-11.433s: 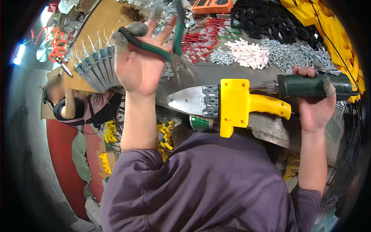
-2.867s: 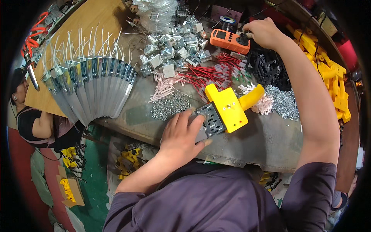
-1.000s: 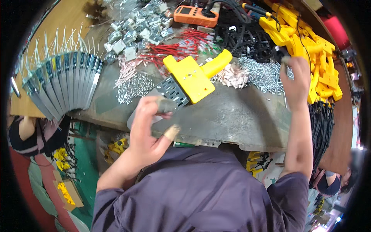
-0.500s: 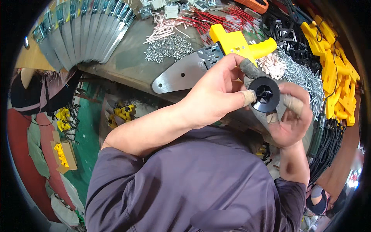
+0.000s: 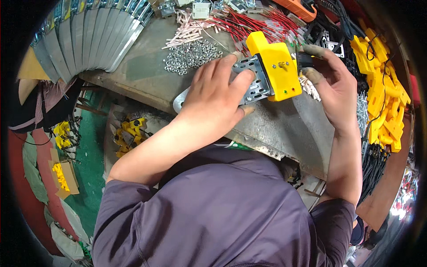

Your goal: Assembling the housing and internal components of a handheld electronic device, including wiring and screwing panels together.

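A tool with a yellow plastic housing (image 5: pixel 276 80) and a slotted metal bracket (image 5: pixel 260 82) lies on the bench in front of me. My left hand (image 5: pixel 211 91) is closed over the bracket and its long metal plate, whose rounded tip (image 5: pixel 179 101) shows beyond the wrist. A small peg sticks up from the housing, with a red and a green dot near its edge. Just right of the housing, my right hand (image 5: pixel 336 84) pinches a black round knob (image 5: pixel 304 60), seen edge-on. Tape wraps some fingertips. The tool's handle is hidden.
Metal nuts (image 5: pixel 189 55), white sleeves (image 5: pixel 189 29) and red wires (image 5: pixel 240 24) lie behind the tool. Screws (image 5: pixel 362 109), yellow housings (image 5: pixel 387 102) and black cables (image 5: pixel 373 169) are piled at right. Metal plates (image 5: pixel 91 42) stand fanned at far left. The bench edge (image 5: pixel 255 142) runs near my body.
My left hand has left the knob and taken hold of the tool's bracket. The right hand has carried the knob up beside the housing, which has turned so its peg faces up.
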